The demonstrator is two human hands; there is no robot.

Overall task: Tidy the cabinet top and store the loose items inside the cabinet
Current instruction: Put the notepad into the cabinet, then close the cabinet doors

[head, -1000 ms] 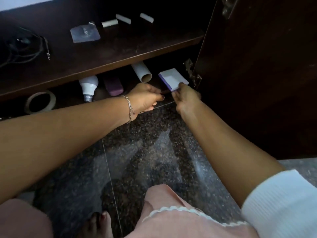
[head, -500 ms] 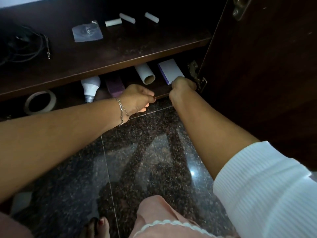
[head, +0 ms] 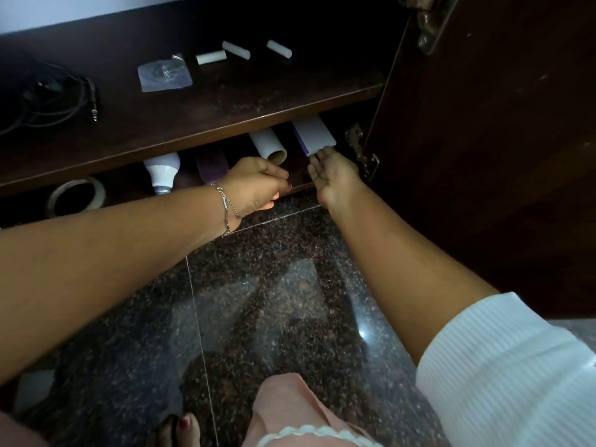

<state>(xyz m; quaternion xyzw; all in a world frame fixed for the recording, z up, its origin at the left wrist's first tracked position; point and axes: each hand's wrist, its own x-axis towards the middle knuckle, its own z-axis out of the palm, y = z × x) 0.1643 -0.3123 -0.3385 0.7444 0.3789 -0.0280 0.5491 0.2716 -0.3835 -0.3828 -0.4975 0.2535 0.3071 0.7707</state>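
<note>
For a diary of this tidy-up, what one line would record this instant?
stage: storing | right hand: open, fingertips at white-and-purple box on lower shelf | left hand: curled, contents hidden | cabinet door: open

"Dim in here. The lower shelf point(head: 298, 178) is almost black."

"What light there is falls on the near side. See that small white glint on the polished floor point(head: 361, 333)?"

"Yes. The cable point(head: 48, 95) at the far left melts into shadow."

"The white sleeve point(head: 516, 366) at near right glows, though. Straight lines bow toward the edges, and the near corners go soft."
</note>
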